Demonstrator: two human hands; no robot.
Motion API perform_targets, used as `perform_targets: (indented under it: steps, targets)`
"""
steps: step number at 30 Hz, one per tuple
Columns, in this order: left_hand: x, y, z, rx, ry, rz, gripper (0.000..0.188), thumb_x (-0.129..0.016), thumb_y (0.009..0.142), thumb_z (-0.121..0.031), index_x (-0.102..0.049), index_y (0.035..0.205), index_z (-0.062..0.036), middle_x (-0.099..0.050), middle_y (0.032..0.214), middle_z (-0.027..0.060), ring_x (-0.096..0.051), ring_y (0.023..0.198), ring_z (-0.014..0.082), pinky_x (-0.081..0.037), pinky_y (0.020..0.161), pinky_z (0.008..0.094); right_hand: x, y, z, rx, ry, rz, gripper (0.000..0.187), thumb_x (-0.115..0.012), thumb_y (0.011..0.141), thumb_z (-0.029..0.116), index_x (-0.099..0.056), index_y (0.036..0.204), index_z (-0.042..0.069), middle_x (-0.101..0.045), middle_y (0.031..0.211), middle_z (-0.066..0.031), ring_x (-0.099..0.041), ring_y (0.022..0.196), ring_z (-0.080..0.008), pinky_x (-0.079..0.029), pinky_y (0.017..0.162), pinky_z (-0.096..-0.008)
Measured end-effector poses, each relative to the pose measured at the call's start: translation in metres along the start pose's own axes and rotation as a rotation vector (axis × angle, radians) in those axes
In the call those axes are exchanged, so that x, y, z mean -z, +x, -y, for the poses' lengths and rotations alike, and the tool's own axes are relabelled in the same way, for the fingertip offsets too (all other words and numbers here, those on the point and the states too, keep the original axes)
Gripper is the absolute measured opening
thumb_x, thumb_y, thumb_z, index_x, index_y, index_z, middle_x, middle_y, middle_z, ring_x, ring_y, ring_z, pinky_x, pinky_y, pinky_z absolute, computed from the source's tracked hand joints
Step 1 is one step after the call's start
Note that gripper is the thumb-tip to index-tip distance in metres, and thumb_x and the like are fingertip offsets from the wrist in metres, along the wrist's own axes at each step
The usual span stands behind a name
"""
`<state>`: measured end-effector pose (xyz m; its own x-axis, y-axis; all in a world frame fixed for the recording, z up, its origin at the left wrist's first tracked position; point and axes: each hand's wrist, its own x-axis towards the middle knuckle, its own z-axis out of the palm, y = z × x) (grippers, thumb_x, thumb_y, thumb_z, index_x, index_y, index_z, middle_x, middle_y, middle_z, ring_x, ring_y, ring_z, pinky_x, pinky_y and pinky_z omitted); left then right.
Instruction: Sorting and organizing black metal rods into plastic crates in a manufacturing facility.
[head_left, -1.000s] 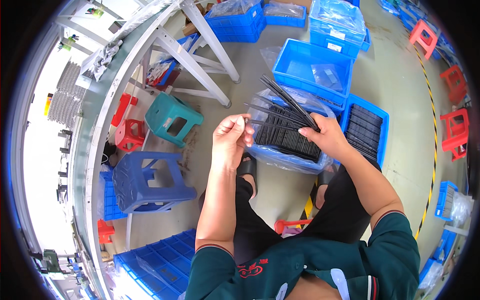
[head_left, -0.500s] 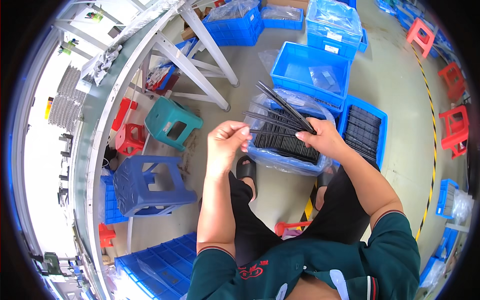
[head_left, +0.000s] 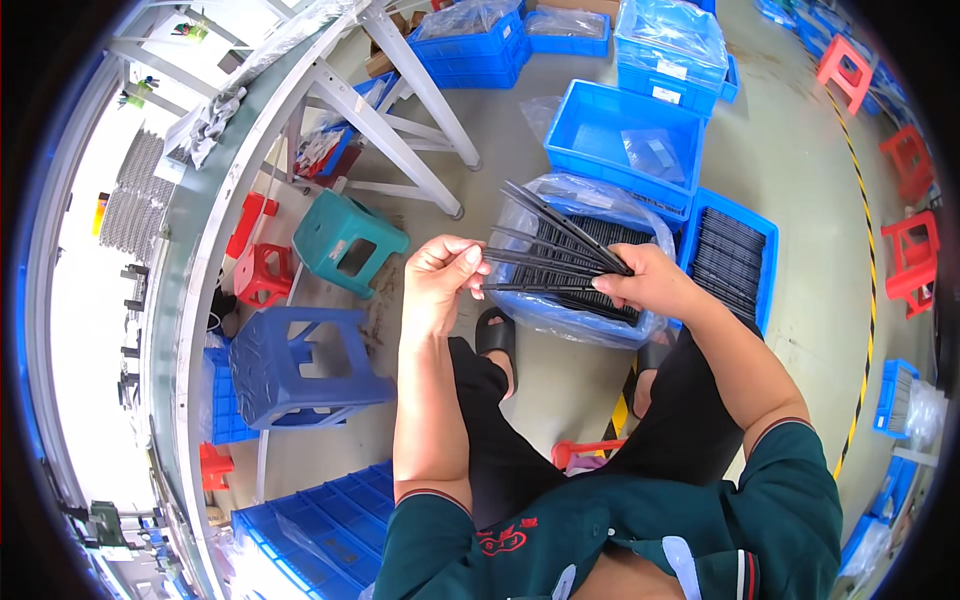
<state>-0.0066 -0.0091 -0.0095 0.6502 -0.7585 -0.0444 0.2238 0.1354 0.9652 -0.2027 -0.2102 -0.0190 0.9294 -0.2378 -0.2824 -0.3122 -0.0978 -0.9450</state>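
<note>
Several thin black strips (head_left: 562, 226) fan out from my right hand (head_left: 650, 280), which grips them together at one end. At the other end of the fan, my left hand (head_left: 437, 280) has thumb and fingers pinched at the tip of one black strip; the lowest strip's end lies just beneath these fingertips. Under both hands stands a box lined with a clear plastic bag (head_left: 570, 328), filled with rows of similar black strips (head_left: 530, 278). What the strips are for cannot be made out.
Right of the lined box is a blue crate (head_left: 768, 262) of black strips; behind it, another blue crate (head_left: 580, 165) holds a plastic bag. A dark blue stool (head_left: 270, 385), a teal stool (head_left: 325, 225) and a long workbench (head_left: 215, 225) stand left. Red stools (head_left: 910, 262) are far right.
My left hand has shifted slightly left. The strips are spread differently, with the lowest one now hanging apart below the others. My right hand keeps its grip nearly in place.
</note>
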Motion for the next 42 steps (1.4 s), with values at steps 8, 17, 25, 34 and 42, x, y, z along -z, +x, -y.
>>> perform_targets:
  steps: [8,17,25,34,42]
  targets:
    - [-0.008,-0.005,-0.001,0.048,0.076,0.042,0.011,-0.065,0.083,-0.007,-0.061,0.089,0.0006,-0.065,0.074,0.0086,-0.06,0.063,0.0121,-0.048,0.053,0.0237,-0.002,0.001,-0.003,0.012,-0.034,0.016,0.017,-0.063,0.082,0.019,-0.057,0.076,0.005,-0.055,0.057,0.0006,-0.048,0.05,-0.0069,-0.038,0.048,-0.0238]
    - [0.0,-0.006,-0.012,-0.087,0.179,-0.12,0.009,-0.064,0.084,-0.009,-0.063,0.086,-0.0008,-0.063,0.069,0.0055,-0.046,0.051,0.005,-0.035,0.047,0.0187,-0.005,0.006,-0.007,0.035,-0.116,-0.08,0.016,-0.061,0.085,0.017,-0.056,0.078,0.005,-0.054,0.058,-0.0006,-0.047,0.048,-0.0051,-0.037,0.044,-0.0213]
    - [-0.01,-0.005,-0.005,-0.022,0.226,-0.081,0.01,-0.065,0.084,-0.011,-0.062,0.085,-0.0011,-0.062,0.068,0.0045,-0.044,0.047,0.0043,-0.03,0.041,0.0173,-0.007,0.007,-0.007,0.057,-0.222,-0.15,0.02,-0.063,0.085,0.02,-0.056,0.076,0.004,-0.054,0.056,-0.0018,-0.05,0.051,-0.0074,-0.039,0.047,-0.0253]
    - [-0.014,-0.004,-0.001,0.051,0.179,-0.087,0.011,-0.063,0.085,-0.011,-0.061,0.083,-0.0003,-0.063,0.068,0.007,-0.046,0.045,0.0061,-0.032,0.037,0.0183,-0.004,0.005,-0.01,0.152,-0.519,-0.218,0.033,-0.061,0.082,0.036,-0.056,0.075,0.004,-0.056,0.06,-0.0148,-0.056,0.06,-0.033,-0.042,0.056,-0.0404]
    - [-0.013,-0.004,-0.002,0.146,0.156,-0.089,0.014,-0.062,0.086,-0.014,-0.06,0.084,0.0002,-0.064,0.069,0.0087,-0.052,0.047,0.0093,-0.037,0.04,0.0198,-0.005,0.001,-0.006,0.215,-0.666,-0.282,0.036,-0.06,0.081,0.037,-0.052,0.073,0.003,-0.056,0.062,-0.0174,-0.056,0.064,-0.0372,-0.042,0.058,-0.0446]
